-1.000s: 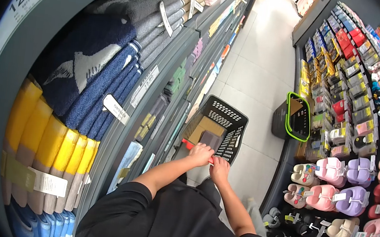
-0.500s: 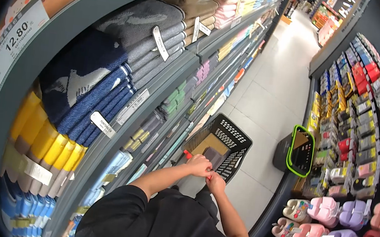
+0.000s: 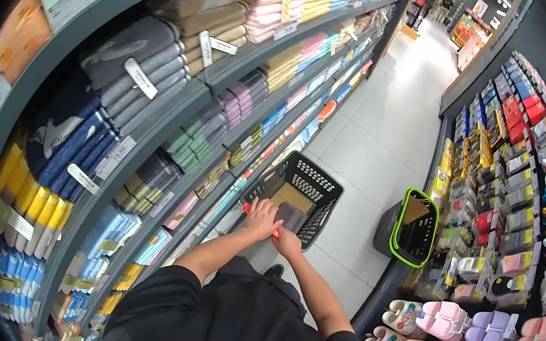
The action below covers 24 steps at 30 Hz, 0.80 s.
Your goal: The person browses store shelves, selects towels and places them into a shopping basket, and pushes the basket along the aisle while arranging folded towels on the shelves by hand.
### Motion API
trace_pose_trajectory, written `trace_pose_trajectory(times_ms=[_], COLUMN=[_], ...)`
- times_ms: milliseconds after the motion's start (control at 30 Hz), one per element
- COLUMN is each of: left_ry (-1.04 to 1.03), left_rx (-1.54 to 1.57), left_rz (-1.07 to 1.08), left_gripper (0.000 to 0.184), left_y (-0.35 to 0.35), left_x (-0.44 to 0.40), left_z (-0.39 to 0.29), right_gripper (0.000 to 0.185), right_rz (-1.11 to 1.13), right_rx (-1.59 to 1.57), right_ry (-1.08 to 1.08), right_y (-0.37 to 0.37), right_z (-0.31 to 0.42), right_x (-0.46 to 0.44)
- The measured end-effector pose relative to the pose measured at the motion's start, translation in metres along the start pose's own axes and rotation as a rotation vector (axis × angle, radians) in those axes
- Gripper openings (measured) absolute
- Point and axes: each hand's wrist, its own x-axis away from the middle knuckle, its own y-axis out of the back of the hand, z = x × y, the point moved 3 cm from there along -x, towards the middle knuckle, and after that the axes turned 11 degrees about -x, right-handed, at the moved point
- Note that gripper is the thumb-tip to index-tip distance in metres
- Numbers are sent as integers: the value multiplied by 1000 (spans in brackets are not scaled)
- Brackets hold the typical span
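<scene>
My left hand and my right hand are side by side, fingers wrapped around a red handle at the near end of a black shopping basket. Most of the handle is hidden under my hands. Inside the basket, a flat brown cardboard-like piece lies on the bottom. A dark grey-brown block-shaped item rests on it, close to my hands.
Shelves of folded towels run along the left. On the right stand a black basket with a green rim, racks of hanging packets and clog-style slippers. Between them a tiled aisle leads ahead.
My viewpoint has moved forward along the aisle, and the towels have slid back and to the left. Both hands stay on the handle, and the black basket has come along with me.
</scene>
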Motion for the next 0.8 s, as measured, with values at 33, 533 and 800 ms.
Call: trace_pose_trajectory(times_ms=[33, 533, 800], left_ry=[0, -63, -273], left_rx=[8, -79, 80], left_rz=[-18, 273, 323], left_gripper=[44, 36, 38], left_y=[-6, -30, -48], left_x=[1, -76, -144], left_z=[-6, -24, -12], right_gripper=[23, 32, 25], right_rz=[5, 33, -2], right_rx=[0, 21, 61], right_ry=[3, 7, 32], right_y=[4, 57, 75], right_z=[-6, -26, -63], right_x=[-4, -71, -124])
